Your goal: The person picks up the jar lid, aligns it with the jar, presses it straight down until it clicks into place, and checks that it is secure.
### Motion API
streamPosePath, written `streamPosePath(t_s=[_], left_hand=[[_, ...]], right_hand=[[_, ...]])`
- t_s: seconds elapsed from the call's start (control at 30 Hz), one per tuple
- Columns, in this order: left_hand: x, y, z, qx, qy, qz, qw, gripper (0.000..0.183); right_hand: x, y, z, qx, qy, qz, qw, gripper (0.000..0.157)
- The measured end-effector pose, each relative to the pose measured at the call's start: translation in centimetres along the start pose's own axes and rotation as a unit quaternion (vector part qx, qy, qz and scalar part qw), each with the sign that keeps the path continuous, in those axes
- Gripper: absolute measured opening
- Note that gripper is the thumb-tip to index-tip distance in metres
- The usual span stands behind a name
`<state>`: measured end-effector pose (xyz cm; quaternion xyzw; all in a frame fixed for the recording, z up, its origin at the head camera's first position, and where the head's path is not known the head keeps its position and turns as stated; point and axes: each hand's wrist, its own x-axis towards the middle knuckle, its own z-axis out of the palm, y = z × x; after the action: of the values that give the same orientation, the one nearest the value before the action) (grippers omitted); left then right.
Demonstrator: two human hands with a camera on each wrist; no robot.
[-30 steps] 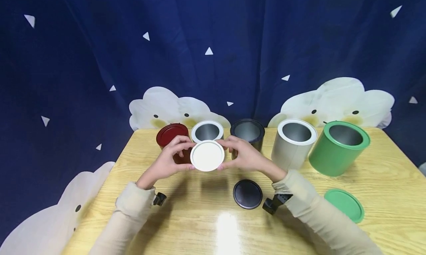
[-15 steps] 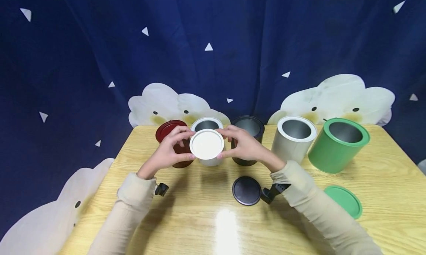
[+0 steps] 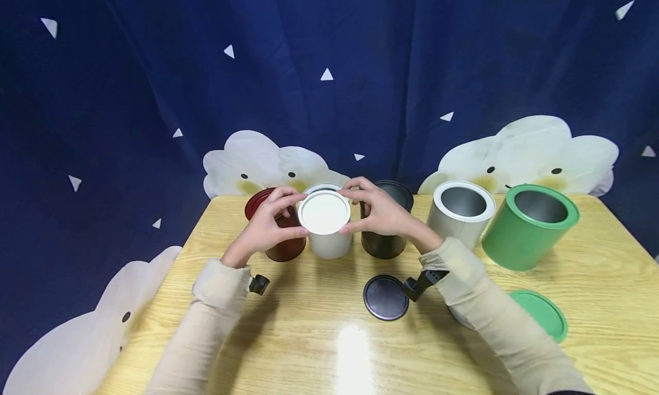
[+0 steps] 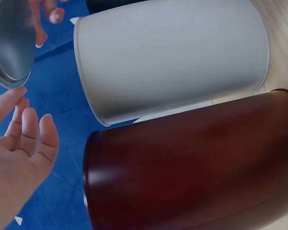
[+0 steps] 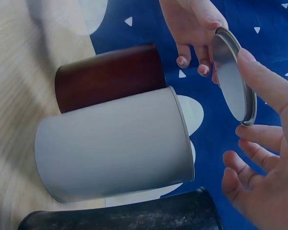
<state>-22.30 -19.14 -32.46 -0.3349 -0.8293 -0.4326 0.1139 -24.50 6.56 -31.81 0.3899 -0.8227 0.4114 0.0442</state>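
Note:
A round white lid is held level between both hands, over the small white can. My left hand pinches its left edge between thumb and fingers; my right hand does likewise on the right. Both wrist views show a gap between the lid's grey metal underside and the rim of the white can. In the head view the lid hides most of the can's opening. Directly left stands a dark red can, partly behind my left hand. A black can stands behind my right hand.
A taller white can and a wide green can stand uncovered at the right. A black lid and a green lid lie on the wooden table. My right sleeve partly covers another pale disc.
Both hands have carried the white lid forward, so it covers more of the white can's opening and the can's side now shows below it. The view has shifted slightly.

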Motion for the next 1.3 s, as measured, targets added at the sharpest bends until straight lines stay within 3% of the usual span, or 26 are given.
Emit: streamPosePath(t_s=[0.3,0.57,0.67,0.77,1.0,1.13,1.3], left_hand=[[1.9,-0.5,0.0,0.020,-0.017,-0.016,0.9995,0.061],[2.9,2.7,-0.7,0.045,-0.028,-0.027,0.9982,0.056],[3.3,2.5,-0.9,0.034,-0.037,-0.041,0.9979,0.056],[3.7,1.6,-1.1,0.021,-0.042,-0.056,0.9973,0.057],[4.3,-2.7,-0.7,0.033,-0.046,-0.066,0.9962,0.059],[4.1,-3.3,-0.6,0.052,-0.051,-0.065,0.9952,0.060],[3.8,-3.4,-0.6,0.099,-0.067,-0.058,0.9911,0.060]], right_hand=[[1.1,1.2,-1.2,-0.017,-0.008,0.006,1.000,0.063],[2.2,1.8,-1.8,-0.030,-0.024,0.017,0.999,0.065],[2.8,2.2,-1.9,-0.045,-0.031,0.018,0.998,0.067],[3.4,2.5,-2.1,-0.055,-0.035,0.018,0.998,0.068],[4.2,3.0,-2.1,-0.047,-0.042,0.042,0.997,0.069],[4.2,3.8,-1.5,-0.039,-0.045,0.043,0.997,0.071],[4.2,4.1,-0.9,-0.066,-0.056,0.038,0.995,0.070]])
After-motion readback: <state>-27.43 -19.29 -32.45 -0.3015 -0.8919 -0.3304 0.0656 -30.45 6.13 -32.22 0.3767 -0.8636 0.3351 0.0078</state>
